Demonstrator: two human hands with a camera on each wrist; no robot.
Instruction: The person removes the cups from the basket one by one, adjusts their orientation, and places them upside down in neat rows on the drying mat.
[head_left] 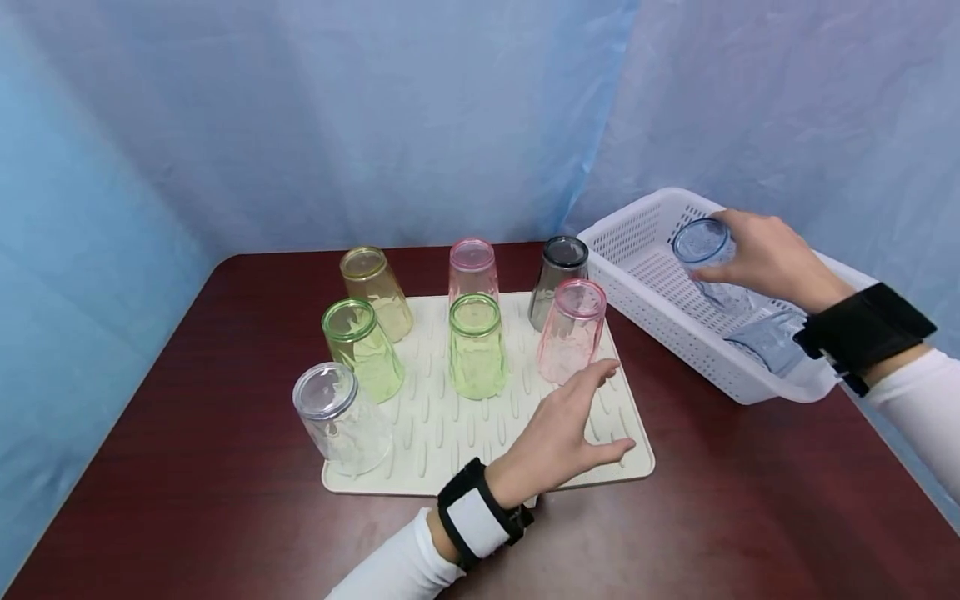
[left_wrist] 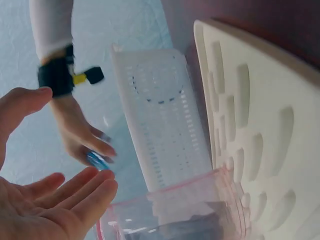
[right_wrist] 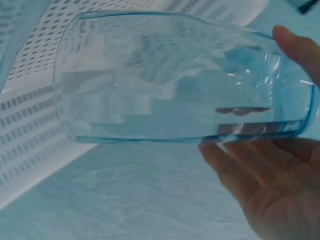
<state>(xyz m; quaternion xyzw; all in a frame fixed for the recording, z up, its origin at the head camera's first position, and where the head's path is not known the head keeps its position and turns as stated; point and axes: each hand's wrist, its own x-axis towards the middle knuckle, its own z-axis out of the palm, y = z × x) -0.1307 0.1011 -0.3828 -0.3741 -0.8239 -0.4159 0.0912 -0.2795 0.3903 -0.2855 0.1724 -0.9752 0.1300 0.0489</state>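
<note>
My right hand [head_left: 776,258] holds a pale blue drinking glass [head_left: 702,250] over the white basket. In the right wrist view, thumb and fingers lie around the glass [right_wrist: 175,80] near its thick base, with the wide mouth facing away from the palm. A second bluish glass [head_left: 768,342] lies on its side in the basket, partly behind my right wrist. My left hand [head_left: 558,433] hovers over the front right of the cream drying mat [head_left: 442,442], thumb and fingers spread, holding nothing. Nearest to it stands an upside-down pink glass [head_left: 572,333].
Along the mat's left stand a clear glass [head_left: 345,421], a green glass [head_left: 365,354] and a yellow glass [head_left: 378,292]. Another green glass [head_left: 477,350], a pink glass [head_left: 473,271] and a grey glass [head_left: 557,279] stand farther right. The perforated basket [head_left: 660,312] sits right of the mat.
</note>
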